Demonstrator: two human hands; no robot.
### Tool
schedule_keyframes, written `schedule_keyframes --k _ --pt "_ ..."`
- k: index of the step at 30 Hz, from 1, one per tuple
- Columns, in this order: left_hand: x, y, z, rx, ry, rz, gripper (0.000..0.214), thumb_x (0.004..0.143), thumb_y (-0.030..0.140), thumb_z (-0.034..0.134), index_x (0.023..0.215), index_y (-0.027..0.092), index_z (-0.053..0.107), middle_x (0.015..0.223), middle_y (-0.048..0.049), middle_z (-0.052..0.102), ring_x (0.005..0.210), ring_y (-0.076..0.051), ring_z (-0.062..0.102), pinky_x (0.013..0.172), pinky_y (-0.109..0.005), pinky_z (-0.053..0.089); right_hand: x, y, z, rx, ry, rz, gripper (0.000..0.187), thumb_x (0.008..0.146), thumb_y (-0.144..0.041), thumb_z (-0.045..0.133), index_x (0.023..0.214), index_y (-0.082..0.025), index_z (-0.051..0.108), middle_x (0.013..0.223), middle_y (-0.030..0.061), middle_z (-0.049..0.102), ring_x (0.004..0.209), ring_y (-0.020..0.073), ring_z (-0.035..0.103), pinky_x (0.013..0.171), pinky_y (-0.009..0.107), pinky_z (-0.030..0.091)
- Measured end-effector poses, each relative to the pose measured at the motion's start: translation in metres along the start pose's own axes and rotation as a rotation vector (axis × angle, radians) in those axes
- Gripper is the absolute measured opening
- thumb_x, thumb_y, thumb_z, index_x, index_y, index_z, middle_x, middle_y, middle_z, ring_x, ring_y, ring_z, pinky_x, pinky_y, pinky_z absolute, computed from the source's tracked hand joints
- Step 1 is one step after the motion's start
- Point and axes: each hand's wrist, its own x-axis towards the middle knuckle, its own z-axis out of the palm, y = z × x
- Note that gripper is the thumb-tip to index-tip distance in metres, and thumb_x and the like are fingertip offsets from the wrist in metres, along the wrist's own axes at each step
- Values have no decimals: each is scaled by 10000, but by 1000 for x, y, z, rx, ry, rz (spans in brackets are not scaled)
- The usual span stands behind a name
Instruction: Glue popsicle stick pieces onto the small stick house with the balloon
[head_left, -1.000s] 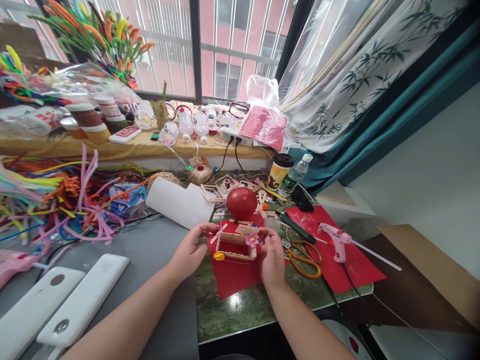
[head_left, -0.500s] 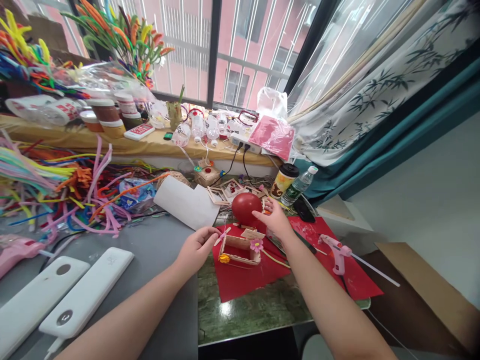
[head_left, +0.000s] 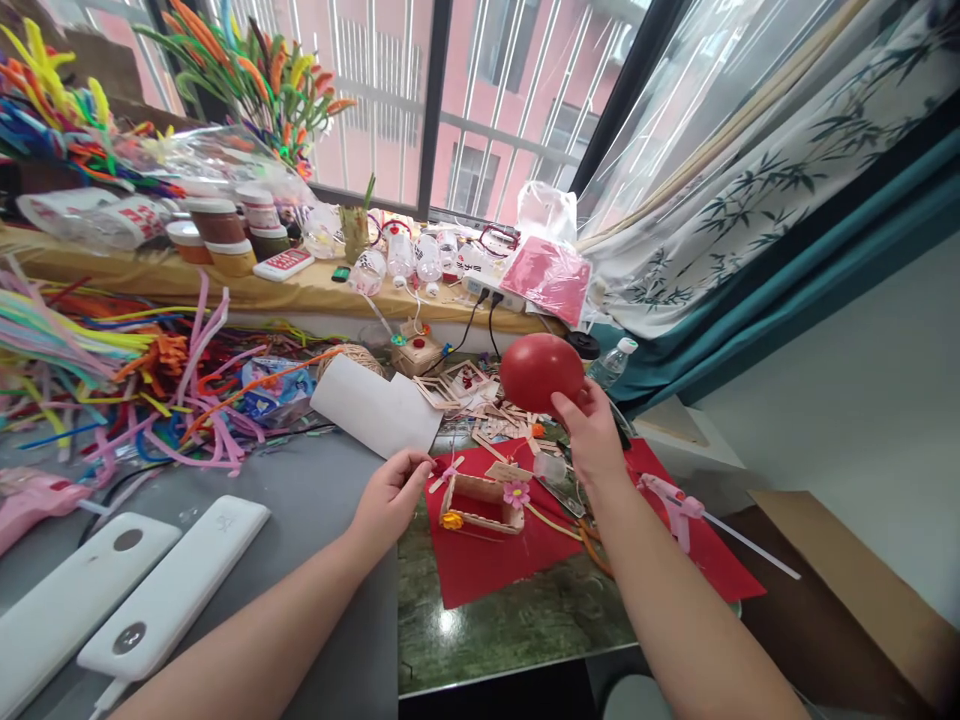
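The green desk [head_left: 517, 650] carries red paper [head_left: 487, 575] and, on it, the stick box [head_left: 487, 524]. My left fingers [head_left: 409, 461] are by its left corner; whether they pinch anything, I can't tell. My right fingers [head_left: 568, 411] now grip the red balloon [head_left: 536, 370], lifted from behind the box, leaving only my left near it.

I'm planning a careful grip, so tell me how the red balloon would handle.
The balloon is likely light for its size: the right hand holds it near the lower edge. Its rounded shape suggests it could roll, and its shiny skin may be slippery.
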Motion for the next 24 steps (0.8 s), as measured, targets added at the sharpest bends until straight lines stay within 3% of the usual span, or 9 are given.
schedule_keyframes --k 5,9,12,15,18,20,22,24 --pt "-5 10 -6 -96 70 110 272 1041 443 625 1078 201 744 954 -58 735 879 -201 655 819 -293 504 -43 -52 16 79 -307 -25 661 812 -456 878 1381 -280 593 1374 101 694 1251 310 679 1065 490 572" --pt "-8 24 -8 -300 8 141 305 959 415 759 1182 207 754 1054 -91 786 945 -224 711 879 -324 555 -79 -72 31 -96 -451 -64 826 785 -460 921 1496 -323 522 1501 118 601 1315 337 635 1111 545 558" --pt "-7 26 -6 -321 47 59 314 838 350 889 1093 202 781 1041 -85 806 944 -238 732 892 -344 578 -94 -74 41 -198 -476 -100 917 760 -470 943 1542 -334 483 1532 128 568 1340 361 614 1124 599 550" --pt "-2 20 -3 -349 126 -66 310 741 311 956 980 192 799 968 -75 819 933 -256 745 880 -355 588 -104 -72 46 -189 -520 -107 967 821 -472 901 1623 -348 376 1608 135 501 1413 367 571 1075 583 600" --pt "3 13 0 -418 83 -172 331 712 307 968 978 178 817 983 -89 822 975 -275 744 907 -369 584 -116 -69 42 -276 -506 -210 980 871 -427 859 1670 -352 296 1700 124 382 1522 378 454 1148 613 542" --pt "6 9 3 -480 28 -243 307 743 329 948 971 162 827 970 -103 818 968 -269 742 905 -365 583 -127 -63 31 -350 -432 -341 862 910 -349 803 1645 -341 353 1691 119 389 1553 379 404 1219 646 453" --pt "7 7 5 -532 -4 -292 310 758 357 937 965 150 831 945 -110 811 946 -263 743 891 -367 590 -140 -48 17 -346 -312 -455 651 948 -259 711 1551 -326 476 1597 127 487 1511 368 455 1217 657 439" --pt "8 5 7 -564 7 -309 364 732 363 952 1006 157 830 986 -111 808 967 -272 741 886 -379 601 -153 -26 2 -275 -169 -479 443 966 -220 649 1394 -310 580 1442 131 575 1385 347 567 1167 653 477"
